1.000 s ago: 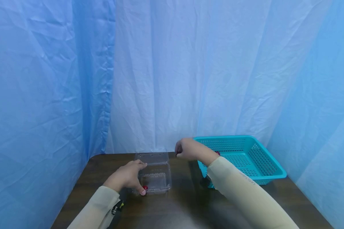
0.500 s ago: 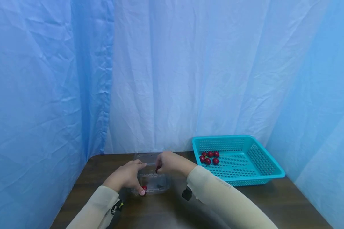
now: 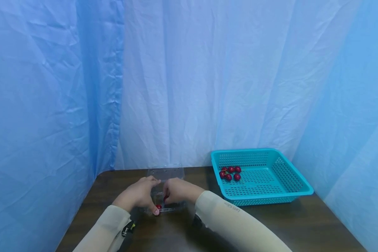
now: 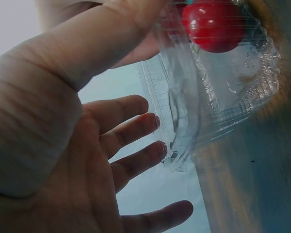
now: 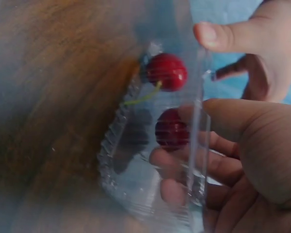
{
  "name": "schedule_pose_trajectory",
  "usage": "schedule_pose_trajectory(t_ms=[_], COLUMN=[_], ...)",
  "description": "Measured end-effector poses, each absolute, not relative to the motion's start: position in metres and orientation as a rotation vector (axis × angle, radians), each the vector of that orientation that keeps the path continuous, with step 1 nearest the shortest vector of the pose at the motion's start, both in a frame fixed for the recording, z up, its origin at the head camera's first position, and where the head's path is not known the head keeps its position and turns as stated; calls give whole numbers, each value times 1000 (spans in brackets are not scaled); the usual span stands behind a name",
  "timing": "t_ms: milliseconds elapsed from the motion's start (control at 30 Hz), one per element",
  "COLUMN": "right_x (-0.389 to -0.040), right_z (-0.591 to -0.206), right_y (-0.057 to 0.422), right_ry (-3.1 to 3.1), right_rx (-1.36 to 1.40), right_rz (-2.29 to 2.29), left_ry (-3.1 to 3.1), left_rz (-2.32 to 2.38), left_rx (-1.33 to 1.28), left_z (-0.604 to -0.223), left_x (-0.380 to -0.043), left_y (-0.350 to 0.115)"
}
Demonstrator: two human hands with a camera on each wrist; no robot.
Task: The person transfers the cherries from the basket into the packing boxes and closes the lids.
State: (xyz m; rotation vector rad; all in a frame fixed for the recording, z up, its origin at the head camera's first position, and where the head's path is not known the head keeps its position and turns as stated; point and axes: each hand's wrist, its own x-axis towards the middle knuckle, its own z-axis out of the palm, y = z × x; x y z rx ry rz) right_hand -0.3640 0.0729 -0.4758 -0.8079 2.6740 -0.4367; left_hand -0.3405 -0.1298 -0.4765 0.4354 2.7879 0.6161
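At left, a pale blue fabric curtain (image 3: pixel 50 87) beside a dark brown wooden table (image 3: pixel 113 185). Farther right, the left hand (image 3: pixel 139 192), thumb and fingers spread apart, touching a clear hinged plastic container (image 3: pixel 171 210), lid (image 3: pixel 167 173) lying open at the far side. Inside, near left, a glossy red round cherry (image 5: pixel 167 72) with a yellow-green stem. Just right, reaching in, the right hand (image 3: pixel 178 191), pinching a darker red round cherry (image 5: pixel 170 132). At right, well apart, a turquoise perforated rectangular plastic basket (image 3: pixel 271 180), six dark red round cherries (image 3: pixel 237 169) clustered far left within.
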Motion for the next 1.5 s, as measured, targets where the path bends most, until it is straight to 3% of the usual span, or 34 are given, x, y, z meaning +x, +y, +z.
schedule_pose_trajectory(t_ms=[633,1000,1500], right_x=[-362,-369,-399], right_z=[-482,-447,-377], right_y=[70,101,192], right_ry=[2667,2683,2797], right_rx=[-909,-809,-572], right_rz=[-380,-560,-793], left_ry=[2807,2800,2838], left_rz=[603,593,604], left_rx=[466,421,382], left_z=[-477,-476,-479], left_x=[-340,-340,-336], left_y=[-128,-126,-125])
